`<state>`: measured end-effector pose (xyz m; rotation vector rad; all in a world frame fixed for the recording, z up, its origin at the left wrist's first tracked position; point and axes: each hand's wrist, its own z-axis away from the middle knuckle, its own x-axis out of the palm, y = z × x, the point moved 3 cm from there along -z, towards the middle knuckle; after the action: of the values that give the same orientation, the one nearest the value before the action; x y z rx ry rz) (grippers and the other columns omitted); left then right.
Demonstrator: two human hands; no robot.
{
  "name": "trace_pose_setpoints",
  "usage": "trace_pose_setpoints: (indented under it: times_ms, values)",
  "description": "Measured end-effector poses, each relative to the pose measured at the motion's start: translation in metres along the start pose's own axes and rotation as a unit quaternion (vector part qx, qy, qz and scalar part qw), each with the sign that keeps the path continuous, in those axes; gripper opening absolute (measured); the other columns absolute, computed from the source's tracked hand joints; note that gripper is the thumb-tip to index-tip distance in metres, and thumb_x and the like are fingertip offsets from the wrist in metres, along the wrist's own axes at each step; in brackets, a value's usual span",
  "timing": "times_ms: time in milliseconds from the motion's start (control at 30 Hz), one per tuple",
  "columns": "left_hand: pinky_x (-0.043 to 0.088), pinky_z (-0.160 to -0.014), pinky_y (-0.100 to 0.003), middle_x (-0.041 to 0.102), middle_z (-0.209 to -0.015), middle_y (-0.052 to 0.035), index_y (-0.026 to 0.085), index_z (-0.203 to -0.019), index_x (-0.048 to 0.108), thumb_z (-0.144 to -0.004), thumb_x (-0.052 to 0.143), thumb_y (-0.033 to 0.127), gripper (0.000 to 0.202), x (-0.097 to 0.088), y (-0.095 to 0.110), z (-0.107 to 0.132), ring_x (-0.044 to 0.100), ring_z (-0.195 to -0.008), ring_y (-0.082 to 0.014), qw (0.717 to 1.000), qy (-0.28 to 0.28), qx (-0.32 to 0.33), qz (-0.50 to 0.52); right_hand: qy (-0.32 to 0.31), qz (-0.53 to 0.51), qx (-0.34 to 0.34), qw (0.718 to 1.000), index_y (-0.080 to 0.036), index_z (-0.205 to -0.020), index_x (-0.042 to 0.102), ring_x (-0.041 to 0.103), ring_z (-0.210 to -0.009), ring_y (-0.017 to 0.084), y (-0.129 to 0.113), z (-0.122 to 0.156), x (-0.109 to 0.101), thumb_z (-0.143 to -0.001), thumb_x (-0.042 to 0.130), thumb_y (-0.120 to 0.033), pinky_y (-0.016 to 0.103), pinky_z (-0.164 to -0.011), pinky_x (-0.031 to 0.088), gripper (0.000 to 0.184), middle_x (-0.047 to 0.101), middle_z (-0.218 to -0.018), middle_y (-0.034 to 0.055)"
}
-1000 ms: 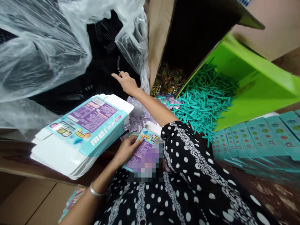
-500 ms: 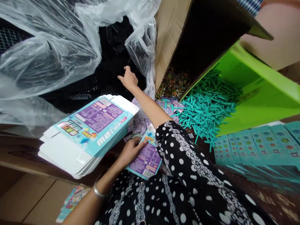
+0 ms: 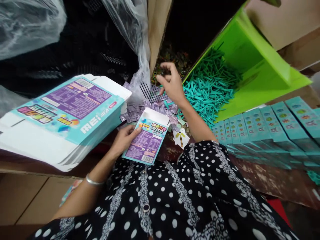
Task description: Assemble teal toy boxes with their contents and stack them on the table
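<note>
My left hand (image 3: 125,140) grips the left side of a small teal and purple printed box (image 3: 145,143) in front of my body. The box's white flap (image 3: 157,116) stands open at the far end. My right hand (image 3: 172,85) is raised over a heap of purple packets (image 3: 135,108), beside the box of multicoloured pieces. Its thumb and forefinger are apart. Under its lower fingers a black plastic grid (image 3: 151,94) sticks out to the left, apparently held by them. Teal sticks (image 3: 212,93) lie to the right of this hand.
A stack of flat teal and purple cartons (image 3: 100,116) stands at left. Behind it, plastic film (image 3: 27,26) lines a container of black grids (image 3: 112,60). A green bin (image 3: 265,66) and rows of teal boxes (image 3: 272,123) are at right. A white pickaxe card (image 3: 181,138) lies near my right forearm.
My right hand has come out of the container of black grids and moved right, bringing a black grid over the purple packets. My left hand still holds the box. The view has shifted.
</note>
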<state>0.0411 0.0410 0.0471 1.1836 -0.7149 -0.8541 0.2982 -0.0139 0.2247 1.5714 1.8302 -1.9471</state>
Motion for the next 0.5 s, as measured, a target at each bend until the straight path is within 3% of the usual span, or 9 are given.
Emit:
trace_pose_setpoints:
  times_ms: [67,133,233,300,433,500]
  values:
    - [0.051,-0.068,-0.033,0.079,-0.086,-0.0081,0.018,-0.091,0.076,-0.066,0.084,0.099,0.085,0.000,-0.001,0.001,0.068,-0.077,-0.0262,1.000,0.004,-0.005,0.020,-0.010,-0.035,0.048,0.998,-0.024,-0.138,0.064,0.073,-0.060,0.011,0.024,0.033,0.005,-0.110,0.070,-0.037,0.018,-0.060,0.051,0.032,0.078,-0.092,-0.0015]
    - [0.052,-0.068,-0.033,0.080,-0.087,-0.0086,0.017,-0.092,0.077,-0.063,0.087,0.099,0.088,-0.001,-0.001,0.002,0.069,-0.076,-0.0255,1.000,0.012,-0.008,0.026,-0.024,-0.072,0.085,0.993,-0.025,-0.144,0.056,0.070,-0.054,0.011,0.042,0.058,0.017,-0.109,0.069,-0.030,0.019,-0.057,0.051,0.037,0.076,-0.087,-0.0045]
    - [0.053,-0.068,-0.032,0.080,-0.086,-0.0085,0.017,-0.092,0.078,-0.063,0.088,0.099,0.088,-0.002,-0.001,0.003,0.069,-0.074,-0.0246,0.999,0.024,-0.008,0.023,-0.071,-0.124,0.121,0.982,-0.025,-0.132,0.058,0.068,-0.051,0.009,0.055,0.081,0.038,-0.112,0.062,-0.027,0.019,-0.053,0.047,0.021,0.078,-0.093,-0.0032]
    - [0.054,-0.068,-0.033,0.080,-0.086,-0.0084,0.017,-0.092,0.078,-0.063,0.088,0.099,0.088,-0.002,-0.001,0.003,0.069,-0.074,-0.0248,0.999,0.026,-0.008,0.018,-0.138,-0.126,0.132,0.973,-0.022,-0.117,0.064,0.072,-0.057,0.009,0.057,0.088,0.046,-0.114,0.056,-0.028,0.019,-0.053,0.044,0.010,0.080,-0.095,0.0000]
    - [0.054,-0.068,-0.033,0.080,-0.085,-0.0085,0.017,-0.091,0.078,-0.065,0.086,0.100,0.087,-0.002,0.000,0.004,0.069,-0.074,-0.0259,1.000,0.020,-0.006,0.008,-0.274,-0.004,0.048,0.961,-0.016,-0.091,0.079,0.077,-0.074,0.015,0.058,0.067,0.040,-0.107,0.072,-0.031,0.022,-0.069,0.051,0.023,0.080,-0.080,0.0027]
    - [0.053,-0.067,-0.033,0.080,-0.085,-0.0084,0.017,-0.093,0.079,-0.066,0.086,0.099,0.087,-0.002,0.000,0.004,0.069,-0.074,-0.0259,1.000,0.021,-0.006,0.008,-0.237,0.043,0.023,0.970,-0.014,-0.092,0.083,0.079,-0.085,0.019,0.063,0.033,0.027,-0.108,0.069,-0.030,0.026,-0.080,0.054,0.026,0.083,-0.088,0.0068]
